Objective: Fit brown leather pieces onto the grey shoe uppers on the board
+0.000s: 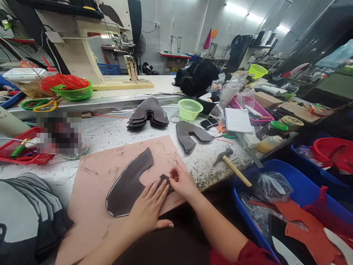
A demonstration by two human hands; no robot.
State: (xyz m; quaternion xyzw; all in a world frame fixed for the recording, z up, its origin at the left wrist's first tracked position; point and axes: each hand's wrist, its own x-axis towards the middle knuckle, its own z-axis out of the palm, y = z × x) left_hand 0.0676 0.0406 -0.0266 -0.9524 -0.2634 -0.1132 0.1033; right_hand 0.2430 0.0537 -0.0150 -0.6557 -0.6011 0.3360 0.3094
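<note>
A dark brown leather shoe-upper piece (127, 184) lies flat on a pink work mat (91, 206). My left hand (150, 208) presses flat on its near right arm, fingers spread. My right hand (180, 180) pinches the tip of that arm between fingertips, folding its edge. A single matching piece (190, 134) lies beyond the mat, and a stack of them (149, 113) sits farther back.
A hammer (231, 165) lies at the table's right edge. A green basket (190, 109), notebook (237, 120), scissors (38, 105) and red tray (16, 151) surround the mat. Blue bins (300, 184) hold plastic bags and red cut pieces on the right. Grey pieces (24, 213) are stacked at left.
</note>
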